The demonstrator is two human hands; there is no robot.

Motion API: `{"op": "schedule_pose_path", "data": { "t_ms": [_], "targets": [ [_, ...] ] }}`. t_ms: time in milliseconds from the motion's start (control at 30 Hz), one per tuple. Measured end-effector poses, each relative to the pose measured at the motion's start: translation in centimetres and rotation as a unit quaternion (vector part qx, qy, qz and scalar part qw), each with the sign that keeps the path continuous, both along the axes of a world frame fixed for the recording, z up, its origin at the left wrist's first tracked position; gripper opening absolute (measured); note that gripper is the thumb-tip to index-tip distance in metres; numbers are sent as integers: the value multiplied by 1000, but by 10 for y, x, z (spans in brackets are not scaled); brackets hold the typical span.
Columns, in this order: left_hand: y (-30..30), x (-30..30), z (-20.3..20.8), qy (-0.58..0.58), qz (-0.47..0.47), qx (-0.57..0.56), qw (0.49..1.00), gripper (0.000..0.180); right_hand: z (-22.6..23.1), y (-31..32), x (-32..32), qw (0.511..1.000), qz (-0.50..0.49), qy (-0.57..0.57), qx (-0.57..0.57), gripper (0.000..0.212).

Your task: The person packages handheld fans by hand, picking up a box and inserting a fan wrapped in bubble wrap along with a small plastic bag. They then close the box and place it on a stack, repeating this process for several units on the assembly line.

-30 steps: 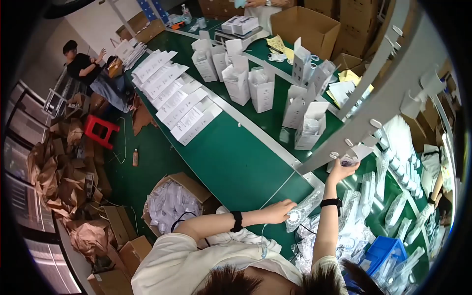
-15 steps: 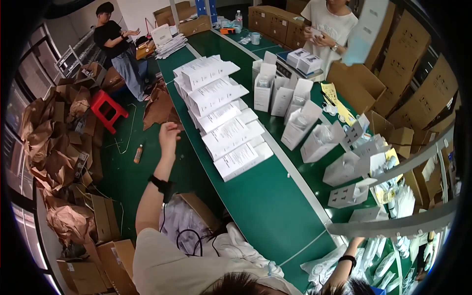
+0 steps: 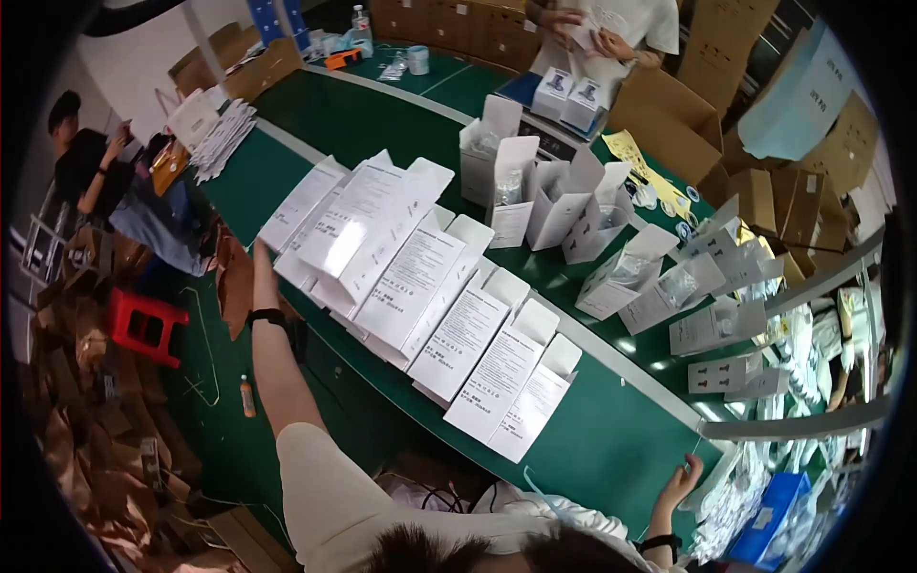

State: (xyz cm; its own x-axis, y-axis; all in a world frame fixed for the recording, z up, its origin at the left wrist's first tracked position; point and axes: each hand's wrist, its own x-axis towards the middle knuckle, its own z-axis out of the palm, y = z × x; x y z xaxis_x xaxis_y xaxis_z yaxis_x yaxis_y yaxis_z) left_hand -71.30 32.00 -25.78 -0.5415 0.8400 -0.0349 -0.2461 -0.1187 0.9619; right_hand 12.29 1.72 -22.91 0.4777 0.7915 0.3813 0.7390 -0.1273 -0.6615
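Observation:
White printed cartons [image 3: 411, 286] lie overlapping in a long row on the green bench [image 3: 630, 420], several with end flaps standing up. My left hand [image 3: 263, 254] is at the far left end of this row, against the outermost carton [image 3: 304, 202]. Its fingers are hidden behind that carton, so their grip does not show. Over the bench's right end, my right hand [image 3: 682, 479] is empty, its fingers loosely bent and apart. Beyond the row stand several upright open cartons [image 3: 564, 205] with clear-wrapped contents.
Another person [image 3: 611, 38] stands across the bench near two small boxes [image 3: 568, 98]; one more [image 3: 105, 181] is at far left. A red stool [image 3: 145, 325] and brown paper [image 3: 95, 430] lie on the left. A curved metal rail [image 3: 802, 420] and blue bin [image 3: 772, 516] are at right.
My left hand has gone from above the floor to the row's far end. My right hand has come out from behind the rail and shows empty. The view has turned.

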Motion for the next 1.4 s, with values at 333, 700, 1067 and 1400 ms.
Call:
{"op": "schedule_pose_path", "data": {
  "t_ms": [333, 700, 1067, 1400],
  "targets": [
    [10, 42, 2, -168, -32, -89, 981, 53, 19, 127, -198, 778, 130, 542, -291, 64],
    [-51, 127, -17, -143, -53, -134, 979, 48, 12, 91, -182, 814, 105, 534, -201, 67],
    [-137, 256, -47, -155, -109, -200, 961, 43, 9, -5, -27, 821, 37, 535, -198, 44],
    [-114, 259, 18, 238, -100, -132, 957, 30, 26, -41, 56, 892, -28, 432, -132, 55]
  ]
}}
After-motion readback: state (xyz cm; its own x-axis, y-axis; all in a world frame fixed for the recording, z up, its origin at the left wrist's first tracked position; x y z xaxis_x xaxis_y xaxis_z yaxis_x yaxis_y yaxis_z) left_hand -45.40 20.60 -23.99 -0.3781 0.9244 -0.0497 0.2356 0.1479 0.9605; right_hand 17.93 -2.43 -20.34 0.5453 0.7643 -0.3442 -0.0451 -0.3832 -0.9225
